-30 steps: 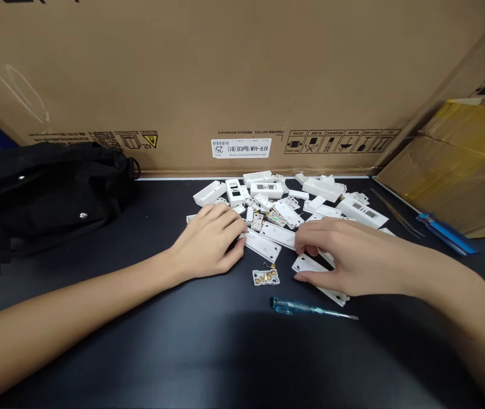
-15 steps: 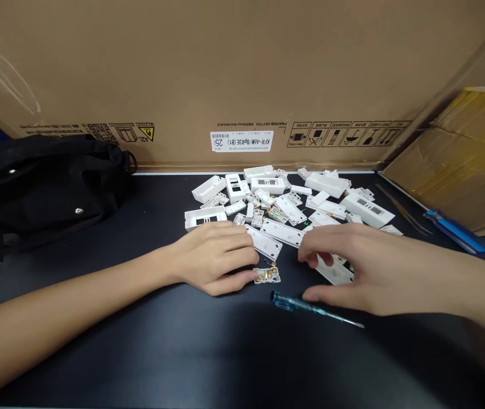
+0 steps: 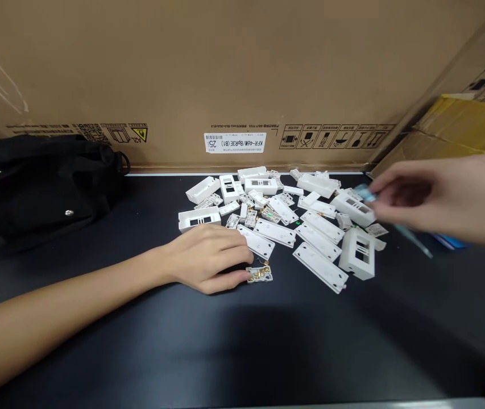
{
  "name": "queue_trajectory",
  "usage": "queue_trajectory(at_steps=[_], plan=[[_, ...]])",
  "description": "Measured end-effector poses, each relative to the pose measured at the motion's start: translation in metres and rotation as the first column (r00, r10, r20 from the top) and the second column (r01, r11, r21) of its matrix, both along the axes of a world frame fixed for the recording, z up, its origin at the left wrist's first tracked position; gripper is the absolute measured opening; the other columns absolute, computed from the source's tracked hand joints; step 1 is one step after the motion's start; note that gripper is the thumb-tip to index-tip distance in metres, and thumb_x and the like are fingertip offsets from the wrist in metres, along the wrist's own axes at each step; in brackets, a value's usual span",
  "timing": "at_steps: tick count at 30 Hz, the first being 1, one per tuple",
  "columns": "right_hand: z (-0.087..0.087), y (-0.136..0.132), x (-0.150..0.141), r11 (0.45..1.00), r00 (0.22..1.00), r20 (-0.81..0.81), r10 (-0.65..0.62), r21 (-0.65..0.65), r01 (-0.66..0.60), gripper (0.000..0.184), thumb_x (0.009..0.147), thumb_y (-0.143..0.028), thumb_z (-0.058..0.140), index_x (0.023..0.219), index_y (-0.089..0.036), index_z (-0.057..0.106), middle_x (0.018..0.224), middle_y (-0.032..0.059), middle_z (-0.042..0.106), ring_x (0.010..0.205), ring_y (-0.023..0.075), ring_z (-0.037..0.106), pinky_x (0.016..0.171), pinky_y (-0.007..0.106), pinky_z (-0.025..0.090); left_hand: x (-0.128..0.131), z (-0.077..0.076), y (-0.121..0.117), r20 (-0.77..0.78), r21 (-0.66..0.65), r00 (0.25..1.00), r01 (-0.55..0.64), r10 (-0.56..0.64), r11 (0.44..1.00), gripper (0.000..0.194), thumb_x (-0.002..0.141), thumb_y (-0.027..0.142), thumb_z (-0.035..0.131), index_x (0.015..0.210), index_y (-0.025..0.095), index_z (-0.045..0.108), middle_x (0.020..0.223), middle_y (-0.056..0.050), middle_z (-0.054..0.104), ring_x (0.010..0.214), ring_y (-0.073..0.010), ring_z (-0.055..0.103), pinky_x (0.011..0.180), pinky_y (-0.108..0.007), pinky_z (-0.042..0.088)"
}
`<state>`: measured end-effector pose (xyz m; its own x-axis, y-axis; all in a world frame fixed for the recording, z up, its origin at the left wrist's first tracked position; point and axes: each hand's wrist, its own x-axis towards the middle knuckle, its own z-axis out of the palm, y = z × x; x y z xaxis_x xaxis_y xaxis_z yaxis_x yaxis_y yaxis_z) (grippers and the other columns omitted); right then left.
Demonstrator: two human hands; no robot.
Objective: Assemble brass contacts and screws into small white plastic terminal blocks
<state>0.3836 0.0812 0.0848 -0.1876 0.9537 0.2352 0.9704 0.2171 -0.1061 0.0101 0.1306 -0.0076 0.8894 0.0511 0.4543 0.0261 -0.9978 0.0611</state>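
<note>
while right hand (image 3: 434, 196) grips screwdriver (image 3: 365, 193) | left hand (image 3: 208, 257) touches brass-fitted piece (image 3: 261, 274), grip unclear

On the table (image 3: 225, 352), parts (image 3: 319, 267) lie before the carton (image 3: 225, 68) — bag (image 3: 46, 187) left, box (image 3: 455, 122) right.

Workshop-like table (image 3: 233, 352), loose white parts (image 3: 319, 267)

blurred right hand (image 3: 434, 196), screwdriver (image 3: 415, 241) middle hidden by fingers, 1 black bag (image 3: 46, 193) cut off at left
</note>
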Motion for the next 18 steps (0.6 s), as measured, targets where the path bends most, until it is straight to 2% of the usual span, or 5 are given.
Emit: queue_trajectory(at_steps=[3,7,11,14,18], plan=[[-0.011,0.021,0.074,0.983,0.968,0.179,-0.175,0.092,0.161,0.024,0.07,-0.044,0.081,0.064,-0.025,0.067,0.053,0.0046,0.068,0.036,0.0194,0.056,0.038,0.031,0.036,0.0,0.0,-0.001,-0.006,0.009,1.0,-0.006,0.006,1.0,0.016,0.102,0.03,0.049,0.1,0.018,0.058,0.086,-0.005,0.071,0.075,-0.0173,0.067,0.066,-0.029,0.05],[-0.038,0.038,0.111,0.95,0.973,0.097,-0.212,-0.214,0.228,0.025,0.066,-0.043,0.086,0.061,-0.025,0.07,0.054,0.0059,0.068,0.039,0.0255,0.062,0.042,0.038,0.047,0.0,0.001,-0.002,-0.013,0.012,1.0,-0.01,0.01,1.0,0.015,0.102,0.028,0.049,0.099,0.017,0.058,0.085,-0.005,0.07,0.073,-0.0169,0.066,0.065,-0.029,0.049],[-0.046,0.038,0.095,0.876,0.938,0.138,-0.318,-0.336,0.347,0.016,0.066,-0.033,0.086,0.065,-0.025,0.072,0.061,0.0067,0.071,0.056,0.0309,0.067,0.058,0.047,0.053,-0.001,0.0,-0.002,-0.01,0.028,0.999,-0.046,0.047,0.999,0.016,0.102,0.027,0.048,0.095,0.018,0.059,0.081,-0.003,0.067,0.069,-0.0161,0.062,0.064,-0.029,0.047],[-0.036,0.031,0.067,0.935,0.933,0.176,-0.314,-0.115,0.336,0.031,0.08,-0.055,0.072,0.069,-0.026,0.068,0.064,0.0082,0.071,0.055,0.0311,0.063,0.056,0.048,0.049,-0.002,-0.002,-0.003,0.037,0.033,0.984,-0.174,0.173,0.984,0.013,0.1,0.025,0.05,0.094,0.017,0.059,0.082,-0.003,0.066,0.072,-0.0165,0.061,0.066,-0.03,0.048],[-0.021,0.021,0.003,0.998,0.998,0.034,-0.058,0.036,0.057,0.032,0.094,-0.051,0.055,0.085,-0.022,0.067,0.075,0.0106,0.072,0.062,0.0258,0.064,0.062,0.042,0.046,-0.001,-0.003,-0.002,0.033,0.017,0.941,-0.337,0.336,0.941,0.015,0.098,0.025,0.052,0.105,0.016,0.063,0.098,-0.006,0.069,0.087,-0.02,0.062,0.077,-0.034,0.05]])
